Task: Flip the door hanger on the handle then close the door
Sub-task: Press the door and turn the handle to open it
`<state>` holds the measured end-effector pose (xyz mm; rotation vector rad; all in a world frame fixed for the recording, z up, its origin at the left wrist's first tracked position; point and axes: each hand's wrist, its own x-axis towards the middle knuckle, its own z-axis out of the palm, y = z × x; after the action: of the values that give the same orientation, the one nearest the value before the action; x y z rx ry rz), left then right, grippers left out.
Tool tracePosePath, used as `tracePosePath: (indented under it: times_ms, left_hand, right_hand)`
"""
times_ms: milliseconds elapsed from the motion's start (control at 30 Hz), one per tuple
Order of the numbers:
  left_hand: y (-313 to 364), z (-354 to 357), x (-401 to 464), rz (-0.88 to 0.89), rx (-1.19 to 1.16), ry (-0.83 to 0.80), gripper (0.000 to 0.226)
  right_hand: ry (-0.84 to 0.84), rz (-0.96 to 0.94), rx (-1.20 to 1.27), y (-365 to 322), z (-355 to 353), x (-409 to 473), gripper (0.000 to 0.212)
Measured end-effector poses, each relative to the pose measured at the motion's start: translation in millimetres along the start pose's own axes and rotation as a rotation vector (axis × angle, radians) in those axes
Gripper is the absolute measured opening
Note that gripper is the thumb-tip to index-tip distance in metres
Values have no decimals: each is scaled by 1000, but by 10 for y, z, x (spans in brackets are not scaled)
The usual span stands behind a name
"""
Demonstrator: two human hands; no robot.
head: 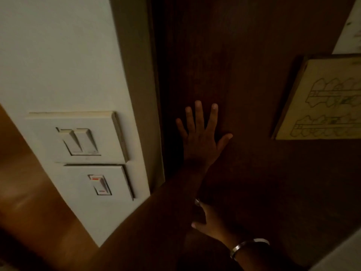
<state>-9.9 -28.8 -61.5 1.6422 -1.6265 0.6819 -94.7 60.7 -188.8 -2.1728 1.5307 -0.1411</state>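
The dark wooden door (244,55) fills the middle and right of the view. My left hand (201,133) lies flat against it near its left edge, fingers spread and holding nothing. Lower down, my right hand (211,220), with a metal bangle on the wrist, reaches from the right and curls around the door handle (197,202). Only a small metal glint of the handle shows above that hand. The door hanger is not visible, and the area around the handle is very dark.
The door frame (140,94) and a white wall stand left of the door. On the wall are a double light switch (78,140) and a single switch (100,184) below it. A framed floor-plan sign (320,98) is mounted on the door at the right.
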Motion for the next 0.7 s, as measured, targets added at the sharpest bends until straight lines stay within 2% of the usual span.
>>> tracePosePath:
  times_ms: [133, 233, 367, 567, 700]
  left_hand:
    - [58, -195, -174, 14, -22, -14, 93]
    - [94, -360, -290, 25, -27, -41, 92]
    - [110, -667, -515, 82, 0, -58, 86]
    - [-186, -1186, -897, 385, 183, -9, 74]
    - [-449, -1506, -1194, 590, 260, 51, 67]
  right_hand:
    - [-31, 38, -108, -40, -2, -197, 72]
    - [12, 22, -154, -35, 43, -358, 69]
    - [17, -10, -144, 27, 104, -673, 73]
    - [43, -99, -151, 194, 191, -1244, 70]
    - [91, -153, -197, 260, 176, -1644, 59]
